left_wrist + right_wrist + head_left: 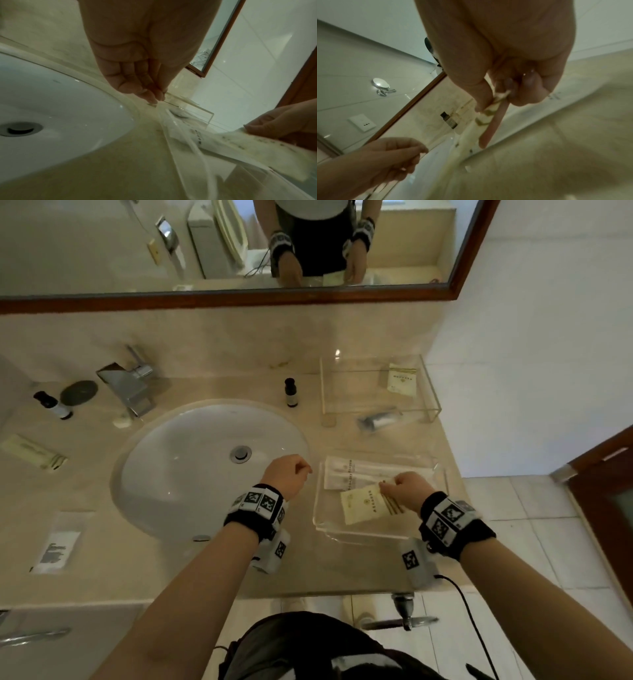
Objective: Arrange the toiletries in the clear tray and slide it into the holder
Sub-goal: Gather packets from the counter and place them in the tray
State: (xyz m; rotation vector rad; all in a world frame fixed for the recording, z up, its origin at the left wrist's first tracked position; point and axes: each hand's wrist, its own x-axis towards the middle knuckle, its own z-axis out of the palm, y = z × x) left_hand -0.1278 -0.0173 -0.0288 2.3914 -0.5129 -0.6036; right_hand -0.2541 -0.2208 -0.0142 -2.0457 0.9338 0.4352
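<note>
The clear tray sits on the counter right of the sink, with long white packets lying along its far side. My right hand pinches the gold-striped end of a cream packet low over the tray's middle; the right wrist view shows thumb and fingers closed on that packet. My left hand hovers at the tray's left rim, fingers loosely bent and holding nothing. The clear holder stands at the back right with another cream packet on top.
A grey tube lies in front of the holder. A small dark bottle stands behind the sink. Left of the faucet are another bottle, a cream packet and a clear-wrapped item.
</note>
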